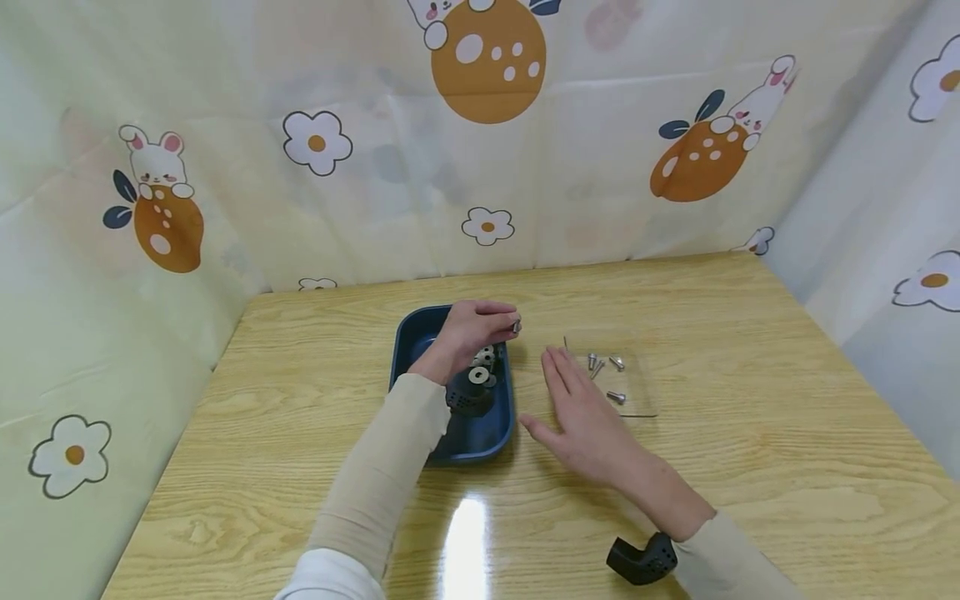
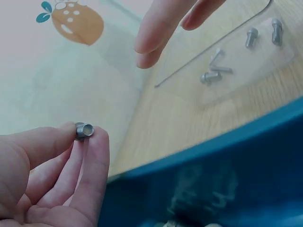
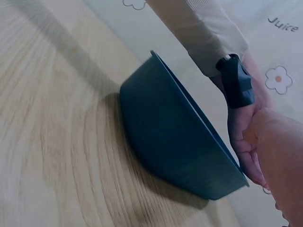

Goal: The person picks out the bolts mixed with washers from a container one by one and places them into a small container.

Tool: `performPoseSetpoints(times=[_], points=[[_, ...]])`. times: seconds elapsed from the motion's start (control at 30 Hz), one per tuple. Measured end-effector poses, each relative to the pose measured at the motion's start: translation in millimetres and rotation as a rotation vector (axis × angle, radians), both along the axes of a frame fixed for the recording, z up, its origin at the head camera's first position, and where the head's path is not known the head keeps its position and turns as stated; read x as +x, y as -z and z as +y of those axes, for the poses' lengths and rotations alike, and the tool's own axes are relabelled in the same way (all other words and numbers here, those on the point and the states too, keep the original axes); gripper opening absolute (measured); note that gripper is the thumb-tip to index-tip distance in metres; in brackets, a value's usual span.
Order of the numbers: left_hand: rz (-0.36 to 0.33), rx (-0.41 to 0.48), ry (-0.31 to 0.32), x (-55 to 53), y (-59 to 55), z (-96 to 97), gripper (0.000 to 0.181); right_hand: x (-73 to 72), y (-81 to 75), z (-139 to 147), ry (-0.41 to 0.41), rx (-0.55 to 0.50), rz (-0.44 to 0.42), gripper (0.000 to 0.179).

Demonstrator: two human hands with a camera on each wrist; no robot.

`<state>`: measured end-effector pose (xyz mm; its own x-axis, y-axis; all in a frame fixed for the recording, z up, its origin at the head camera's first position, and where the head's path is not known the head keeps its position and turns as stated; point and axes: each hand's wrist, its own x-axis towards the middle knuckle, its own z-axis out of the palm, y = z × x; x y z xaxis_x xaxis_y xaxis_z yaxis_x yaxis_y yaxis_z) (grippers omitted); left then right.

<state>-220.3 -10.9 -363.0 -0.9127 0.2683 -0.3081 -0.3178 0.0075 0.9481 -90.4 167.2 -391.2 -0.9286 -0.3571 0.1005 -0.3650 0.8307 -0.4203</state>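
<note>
My left hand [image 1: 472,327] is above the far right part of a dark blue plastic bin [image 1: 480,457]. Its thumb and forefinger pinch a small silver screw [image 2: 84,131] whose round hollow end shows in the left wrist view. Flat and with fingers extended, my right hand [image 1: 585,417] hovers or rests between the bin and a clear square sheet [image 1: 639,375]; contact with the table cannot be told. Several silver screws [image 1: 617,397] lie on the sheet. In the right wrist view the bin's outer wall [image 3: 165,127] stands before the left hand [image 3: 245,151].
Inside the bin are metal parts with round holes [image 1: 484,358]; the left forearm partly hides the bin's left side. A wood-grain table [image 1: 757,417] carries everything. Patterned curtains [image 1: 390,208] hang behind and at both sides. A black camera mount [image 1: 642,560] sits on my right wrist.
</note>
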Motion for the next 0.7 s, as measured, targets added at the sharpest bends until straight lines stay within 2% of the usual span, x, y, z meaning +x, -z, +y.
performPoseSetpoints(times=[0.53, 0.7], points=[[0.039, 0.008, 0.093, 8.0, 0.1, 39.7, 0.029, 2.1, 0.7, 47, 0.088, 0.020, 0.028, 0.087], [0.038, 0.007, 0.110, 10.3, 0.7, 52.1, 0.022, 4.0, 2.2, 60, 0.113, 0.038, 0.039, 0.087]])
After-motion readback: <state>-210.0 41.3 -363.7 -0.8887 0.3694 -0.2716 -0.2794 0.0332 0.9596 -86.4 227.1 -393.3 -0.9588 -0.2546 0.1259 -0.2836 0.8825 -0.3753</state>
